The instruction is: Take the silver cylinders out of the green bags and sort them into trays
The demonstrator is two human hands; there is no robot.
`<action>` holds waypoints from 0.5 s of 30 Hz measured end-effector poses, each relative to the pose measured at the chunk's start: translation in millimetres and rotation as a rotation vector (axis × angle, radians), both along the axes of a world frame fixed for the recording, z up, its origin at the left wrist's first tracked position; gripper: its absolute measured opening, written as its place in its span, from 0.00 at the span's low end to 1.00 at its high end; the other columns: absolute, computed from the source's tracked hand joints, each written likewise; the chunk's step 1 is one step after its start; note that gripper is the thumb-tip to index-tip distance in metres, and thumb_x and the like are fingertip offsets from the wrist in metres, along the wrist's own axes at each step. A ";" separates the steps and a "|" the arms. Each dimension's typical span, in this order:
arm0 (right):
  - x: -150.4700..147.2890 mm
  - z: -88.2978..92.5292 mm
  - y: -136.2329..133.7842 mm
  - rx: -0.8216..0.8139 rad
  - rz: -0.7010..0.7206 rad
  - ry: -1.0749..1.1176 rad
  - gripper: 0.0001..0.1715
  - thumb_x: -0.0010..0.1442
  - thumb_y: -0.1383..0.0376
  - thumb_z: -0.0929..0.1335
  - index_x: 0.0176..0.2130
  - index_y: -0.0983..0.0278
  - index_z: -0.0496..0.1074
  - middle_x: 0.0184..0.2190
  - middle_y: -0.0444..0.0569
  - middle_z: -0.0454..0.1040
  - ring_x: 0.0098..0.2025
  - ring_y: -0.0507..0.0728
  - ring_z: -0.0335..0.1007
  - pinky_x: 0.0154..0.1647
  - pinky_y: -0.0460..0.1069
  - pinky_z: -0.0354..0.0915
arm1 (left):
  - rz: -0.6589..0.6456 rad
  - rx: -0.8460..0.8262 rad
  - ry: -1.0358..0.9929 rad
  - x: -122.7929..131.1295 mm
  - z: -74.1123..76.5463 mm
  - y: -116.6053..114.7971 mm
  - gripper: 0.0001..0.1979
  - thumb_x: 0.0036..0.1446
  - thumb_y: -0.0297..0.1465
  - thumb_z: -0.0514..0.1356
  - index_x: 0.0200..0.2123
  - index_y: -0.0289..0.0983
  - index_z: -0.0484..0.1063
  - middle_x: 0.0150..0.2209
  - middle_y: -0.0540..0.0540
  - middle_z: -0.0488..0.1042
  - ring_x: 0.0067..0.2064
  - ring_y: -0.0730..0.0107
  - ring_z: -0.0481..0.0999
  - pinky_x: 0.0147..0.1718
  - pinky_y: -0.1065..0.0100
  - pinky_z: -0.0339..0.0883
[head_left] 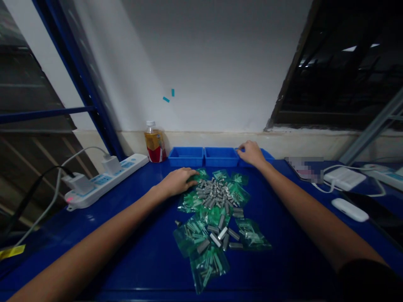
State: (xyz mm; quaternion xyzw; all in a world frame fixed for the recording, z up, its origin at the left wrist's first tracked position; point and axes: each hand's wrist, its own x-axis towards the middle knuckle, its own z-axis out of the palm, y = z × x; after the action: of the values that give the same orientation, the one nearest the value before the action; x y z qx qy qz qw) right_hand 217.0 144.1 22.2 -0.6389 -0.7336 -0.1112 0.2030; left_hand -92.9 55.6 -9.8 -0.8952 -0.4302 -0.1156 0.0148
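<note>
My left hand (180,181) rests at the left edge of the pile, its thumb and fingers apart beside a green plastic bag (202,172). Next to it lies a heap of small silvery metal pieces (215,193), with longer grey metal standoffs (215,239) nearer to me. Farther back, my right hand (251,153) reaches to the right blue bin (267,155), fingers bent and closed at its left rim. That hand covers much of this bin. Several clear green bags of small parts (252,235) lie around the heap.
Two more blue bins, the left bin (186,162) and the middle bin (221,162), stand along the wall. A drink bottle (155,142) is beside them. A power strip (105,181) lies at left. At right are a white adapter (344,179), cables and a white oval device (349,209).
</note>
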 end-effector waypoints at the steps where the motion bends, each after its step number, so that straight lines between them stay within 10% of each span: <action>1: 5.6 0.5 2.3 -0.016 -0.018 0.004 0.17 0.60 0.60 0.63 0.40 0.67 0.76 0.42 0.58 0.73 0.48 0.62 0.65 0.49 0.52 0.59 | 0.013 0.021 0.002 -0.1 0.3 -0.6 0.15 0.61 0.35 0.53 0.50 0.40 0.69 0.47 0.43 0.73 0.47 0.62 0.73 0.45 0.65 0.65; 15: 40.5 7.6 27.4 -0.396 -0.191 0.034 0.12 0.52 0.58 0.70 0.29 0.64 0.78 0.27 0.51 0.77 0.34 0.59 0.72 0.36 0.49 0.62 | 0.052 0.121 0.049 -1.0 1.5 6.7 0.12 0.64 0.34 0.50 0.41 0.40 0.73 0.36 0.45 0.75 0.38 0.61 0.76 0.34 0.66 0.67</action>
State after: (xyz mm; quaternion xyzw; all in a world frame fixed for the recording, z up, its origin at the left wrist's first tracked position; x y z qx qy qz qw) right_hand 257.5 171.6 29.8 -0.7348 -0.6737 0.0272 0.0746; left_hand -93.8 62.4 -8.2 -0.8837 -0.4449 -0.1193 0.0825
